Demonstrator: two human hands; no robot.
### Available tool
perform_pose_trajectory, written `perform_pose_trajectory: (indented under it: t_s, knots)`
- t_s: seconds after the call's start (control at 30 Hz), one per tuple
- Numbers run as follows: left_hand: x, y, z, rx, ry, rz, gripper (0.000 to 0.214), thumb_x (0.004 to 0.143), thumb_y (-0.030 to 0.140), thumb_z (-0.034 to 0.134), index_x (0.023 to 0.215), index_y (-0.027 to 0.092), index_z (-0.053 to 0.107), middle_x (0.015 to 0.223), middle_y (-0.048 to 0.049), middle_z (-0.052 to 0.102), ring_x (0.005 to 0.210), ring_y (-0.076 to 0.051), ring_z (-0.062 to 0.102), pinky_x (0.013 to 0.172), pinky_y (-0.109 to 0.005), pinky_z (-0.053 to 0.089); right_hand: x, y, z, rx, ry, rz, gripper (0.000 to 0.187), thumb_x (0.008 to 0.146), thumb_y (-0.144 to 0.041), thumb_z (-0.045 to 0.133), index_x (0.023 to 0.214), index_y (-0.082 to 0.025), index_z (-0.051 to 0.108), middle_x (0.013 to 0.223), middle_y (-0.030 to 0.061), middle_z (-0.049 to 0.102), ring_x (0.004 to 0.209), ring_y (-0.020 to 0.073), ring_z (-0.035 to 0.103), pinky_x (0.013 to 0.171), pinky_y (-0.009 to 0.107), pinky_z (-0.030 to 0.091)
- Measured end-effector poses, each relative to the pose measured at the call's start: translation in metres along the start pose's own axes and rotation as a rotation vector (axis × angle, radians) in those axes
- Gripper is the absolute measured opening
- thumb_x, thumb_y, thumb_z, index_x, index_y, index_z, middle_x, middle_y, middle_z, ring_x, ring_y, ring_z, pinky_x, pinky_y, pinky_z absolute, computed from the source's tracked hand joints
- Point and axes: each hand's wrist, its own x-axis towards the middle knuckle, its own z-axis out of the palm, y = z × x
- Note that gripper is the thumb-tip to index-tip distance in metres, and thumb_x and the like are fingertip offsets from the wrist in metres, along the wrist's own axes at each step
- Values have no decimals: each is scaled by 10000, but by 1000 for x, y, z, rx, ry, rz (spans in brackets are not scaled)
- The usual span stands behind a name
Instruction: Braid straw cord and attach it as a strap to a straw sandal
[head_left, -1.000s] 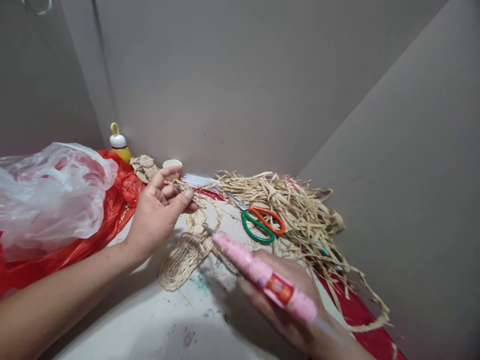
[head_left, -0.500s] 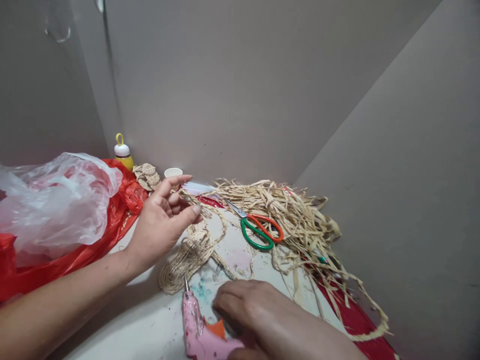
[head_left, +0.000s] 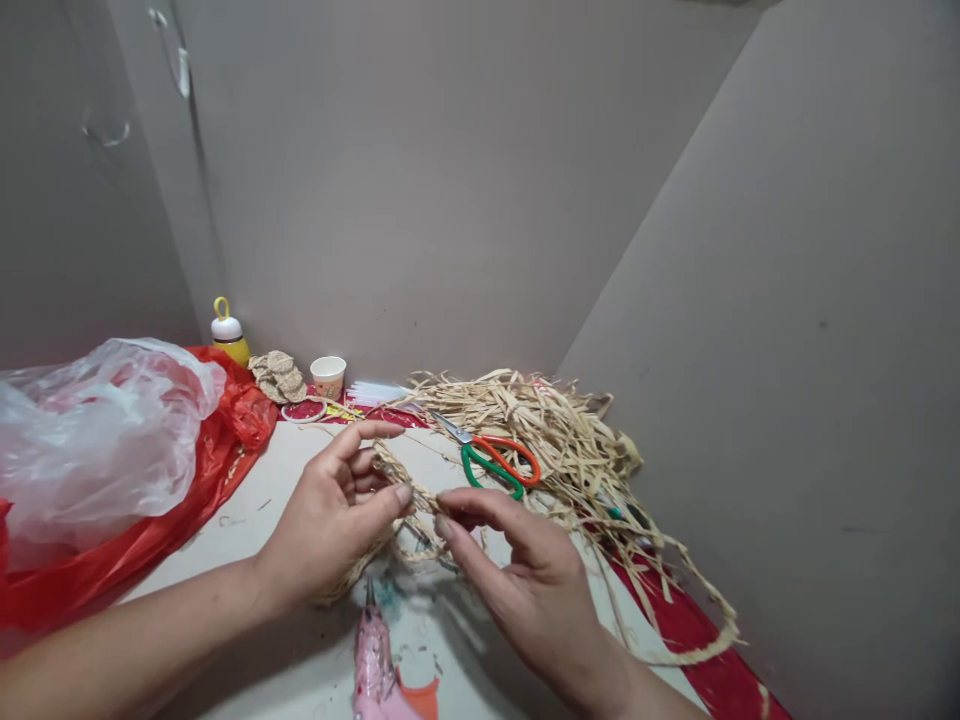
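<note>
My left hand (head_left: pixel 337 515) pinches a braided straw cord (head_left: pixel 401 478) between thumb and fingers, above a coiled straw piece (head_left: pixel 346 583) that it mostly hides. My right hand (head_left: pixel 517 565) has come up beside it and pinches the same cord a little to the right. A pink glue gun (head_left: pixel 373 668) with an orange trigger lies on the white table (head_left: pixel 255 515) just below both hands, its nozzle pointing at the coil.
Green and orange scissors (head_left: pixel 495 460) lie on a heap of loose straw strips (head_left: pixel 570 450) at the right. A clear plastic bag (head_left: pixel 97 430) sits on a red bag (head_left: pixel 217 460) at the left. At the back wall stand a yellow bottle (head_left: pixel 227 335) and a paper cup (head_left: pixel 328 376).
My right hand set the pink glue gun down on the table, let it go, and rose to take the straw cord beside my left hand. The view tilted up slightly.
</note>
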Motion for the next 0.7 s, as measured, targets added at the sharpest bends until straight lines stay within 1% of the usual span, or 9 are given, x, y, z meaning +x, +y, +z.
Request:
perform_pose_trajectory:
  t_s: [0.17, 0.33, 0.47, 0.63, 0.7]
  knots:
    - [-1, 2, 3, -44, 18, -43, 400, 716, 154, 666, 1084, 179, 510, 715, 31, 610, 669, -99, 580, 641, -217, 482, 0, -6, 0, 28, 2, 80, 88, 821, -146, 615, 882, -189, 661, 761, 7, 710, 647, 120, 657, 594, 206, 536]
    - [-1, 3, 5, -25, 35, -68, 330, 718, 170, 666, 1022, 168, 538, 667, 35, 604, 636, -100, 590, 607, -203, 467, 0, -6, 1, 15, -1, 68, 94, 817, -137, 607, 875, -183, 665, 755, 15, 719, 649, 127, 669, 607, 213, 543]
    - [0, 1, 6, -44, 43, -108, 316, 702, 174, 679, 993, 158, 557, 644, 34, 604, 631, -106, 605, 620, -210, 470, -3, -3, 4, -45, -9, 7, 131, 817, -118, 596, 920, -182, 646, 776, 14, 716, 661, 123, 665, 619, 216, 535]
    - [1, -5, 5, -124, 52, -170, 291, 703, 204, 701, 959, 161, 570, 636, 39, 597, 616, -104, 610, 625, -210, 474, -6, 0, 6, -187, -31, -125, 196, 827, -104, 578, 1004, -187, 583, 821, 26, 692, 721, 143, 655, 669, 256, 517]
    - [1, -7, 6, -160, 38, -193, 244, 701, 208, 709, 899, 157, 575, 647, 32, 604, 616, -102, 609, 622, -206, 473, -7, 2, 7, -244, -33, -171, 195, 835, -92, 561, 1005, -185, 563, 822, 34, 684, 726, 149, 650, 673, 266, 508]
